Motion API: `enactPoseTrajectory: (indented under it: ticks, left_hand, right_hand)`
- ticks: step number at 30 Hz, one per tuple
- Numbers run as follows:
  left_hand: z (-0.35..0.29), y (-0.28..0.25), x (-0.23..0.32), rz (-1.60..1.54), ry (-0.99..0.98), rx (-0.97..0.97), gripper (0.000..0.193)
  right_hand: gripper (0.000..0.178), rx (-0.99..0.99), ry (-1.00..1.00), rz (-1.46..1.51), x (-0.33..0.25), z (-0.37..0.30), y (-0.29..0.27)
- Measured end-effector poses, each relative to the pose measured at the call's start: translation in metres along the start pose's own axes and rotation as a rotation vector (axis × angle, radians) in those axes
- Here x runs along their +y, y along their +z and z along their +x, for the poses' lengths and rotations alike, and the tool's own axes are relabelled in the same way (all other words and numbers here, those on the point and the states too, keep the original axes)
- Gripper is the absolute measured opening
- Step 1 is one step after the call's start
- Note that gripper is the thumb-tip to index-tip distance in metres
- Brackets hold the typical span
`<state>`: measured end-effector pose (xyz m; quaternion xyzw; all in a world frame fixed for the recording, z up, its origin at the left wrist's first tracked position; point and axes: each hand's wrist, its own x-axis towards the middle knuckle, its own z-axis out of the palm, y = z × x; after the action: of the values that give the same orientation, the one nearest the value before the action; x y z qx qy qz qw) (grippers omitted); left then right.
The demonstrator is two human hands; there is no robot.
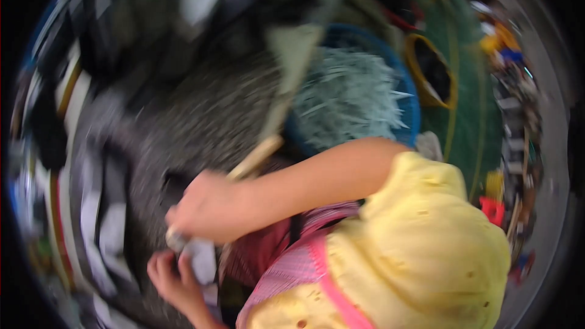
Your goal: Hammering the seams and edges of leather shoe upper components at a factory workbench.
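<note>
head view: a white piece [203,260] lies low and left of centre, just beside a person's hands. the right hand [210,207] is curled above it, its grip blurred; the left hand [177,277], fingers bent and parted, sits below, its hold impossible to tell. beyond the right forearm stand a blue basket [416,106] of pale strips [350,94] and a yellow-rimmed container [452,88].

Blurred right hand [213,207], cropped left forearm [202,313]
</note>
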<state>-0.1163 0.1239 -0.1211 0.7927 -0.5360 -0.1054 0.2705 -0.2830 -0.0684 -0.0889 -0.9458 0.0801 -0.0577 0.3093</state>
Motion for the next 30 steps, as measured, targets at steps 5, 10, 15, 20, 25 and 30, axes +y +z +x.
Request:
enactPoseTrajectory:
  ticks: [5,10,15,20,25,30]
  left_hand:
    - [0.018,0.013,0.03,0.132,-0.032,-0.061,0.022]
    - [0.004,0.005,0.021,0.136,-0.066,0.048,0.029]
    - [0.005,0.008,0.016,0.028,-0.136,0.011,0.032]
    - [0.007,0.013,0.021,0.056,-0.044,0.12,0.033]
    - [0.001,0.018,0.017,0.03,-0.022,0.153,0.033]
    - [0.009,0.009,0.012,0.012,-0.117,0.132,0.039]
  right_hand:
    - [0.031,-0.065,0.156,-0.019,0.011,-0.02,-0.007]
    - [0.029,-0.043,0.085,0.006,0.0,-0.016,-0.004]
    - [0.026,-0.006,0.128,0.012,0.0,-0.016,-0.002]
    - [0.026,-0.016,0.138,-0.011,0.001,-0.018,-0.005]
    - [0.026,-0.026,0.153,-0.024,0.0,-0.017,-0.006]
    - [0.026,-0.029,0.164,-0.01,0.001,-0.018,-0.006]
